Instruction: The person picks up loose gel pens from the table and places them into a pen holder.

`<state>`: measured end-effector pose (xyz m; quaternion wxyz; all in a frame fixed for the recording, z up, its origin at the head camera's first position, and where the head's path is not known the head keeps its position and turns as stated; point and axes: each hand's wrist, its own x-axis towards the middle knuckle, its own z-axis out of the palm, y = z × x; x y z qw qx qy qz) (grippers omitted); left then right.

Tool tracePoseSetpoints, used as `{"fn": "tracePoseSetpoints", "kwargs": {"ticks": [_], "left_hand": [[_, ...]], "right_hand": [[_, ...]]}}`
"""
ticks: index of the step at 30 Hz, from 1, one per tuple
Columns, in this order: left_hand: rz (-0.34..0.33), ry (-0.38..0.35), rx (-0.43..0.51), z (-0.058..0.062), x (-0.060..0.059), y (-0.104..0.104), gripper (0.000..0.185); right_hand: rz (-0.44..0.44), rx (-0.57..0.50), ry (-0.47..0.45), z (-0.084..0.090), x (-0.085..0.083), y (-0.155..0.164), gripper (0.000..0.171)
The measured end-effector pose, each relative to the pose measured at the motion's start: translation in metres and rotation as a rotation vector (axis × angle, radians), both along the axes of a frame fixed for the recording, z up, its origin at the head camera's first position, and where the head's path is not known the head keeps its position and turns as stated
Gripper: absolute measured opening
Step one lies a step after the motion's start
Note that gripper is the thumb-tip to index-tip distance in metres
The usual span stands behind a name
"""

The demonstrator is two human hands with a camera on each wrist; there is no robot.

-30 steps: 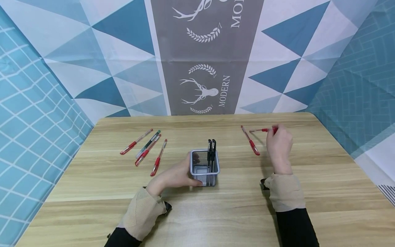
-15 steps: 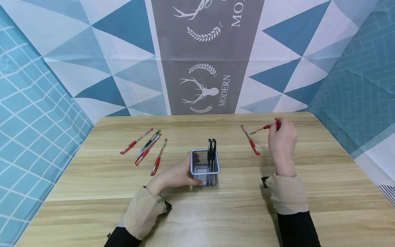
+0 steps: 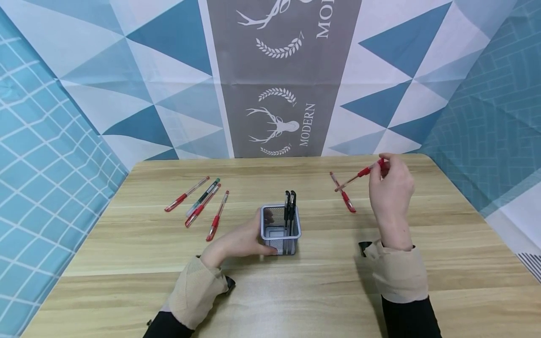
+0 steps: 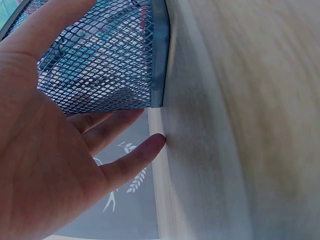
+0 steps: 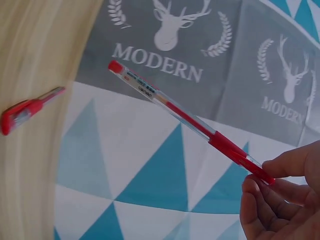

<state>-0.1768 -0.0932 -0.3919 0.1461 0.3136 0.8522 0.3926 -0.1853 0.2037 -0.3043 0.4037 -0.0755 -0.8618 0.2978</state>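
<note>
My left hand (image 3: pixel 236 241) holds a silver-grey mesh pen holder (image 3: pixel 279 244) at the middle of the table, thumb along its near side and fingers behind it. Two black pens (image 3: pixel 289 206) stand upright inside the holder. In the left wrist view the mesh wall (image 4: pixel 100 60) lies between the thumb and the fingers. At the right, my right hand (image 3: pixel 393 197) pinches a red gel pen (image 5: pixel 200 130) by its capped end between thumb and fingertips. The pen is raised and slants down to the left. Another red pen (image 3: pixel 343 193) lies on the table just left of it.
On the left of the wooden table (image 3: pixel 296 291) lie several pens: red ones (image 3: pixel 186 194), (image 3: pixel 217 216) and a green-tipped pen (image 3: pixel 204 196) beside another red pen (image 3: pixel 203 206). A patterned cloth (image 3: pixel 274 84) hangs behind the table's far edge.
My right hand has lifted the red pen off the table and moved slightly right and back toward the far edge, tilting the pen up. The left hand and pen holder have stayed put.
</note>
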Motion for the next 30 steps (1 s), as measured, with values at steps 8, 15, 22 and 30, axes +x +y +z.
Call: {"fn": "tracePoseSetpoints", "kwargs": {"ticks": [8, 15, 22, 30], "left_hand": [[-0.001, -0.001, 0.013, 0.000, 0.000, 0.000, 0.096], [-0.002, -0.009, 0.009, 0.001, 0.000, 0.000, 0.096], [-0.006, -0.019, 0.018, 0.002, 0.000, 0.000, 0.094], [-0.008, -0.026, 0.017, 0.002, 0.000, 0.000, 0.094]], "right_hand": [[0.022, -0.028, 0.012, 0.010, 0.010, -0.006, 0.030], [0.032, -0.024, 0.039, 0.013, 0.013, -0.006, 0.025], [0.045, 0.009, 0.054, 0.015, 0.014, -0.008, 0.023], [0.073, -0.023, 0.076, 0.017, 0.017, -0.010, 0.024]]}}
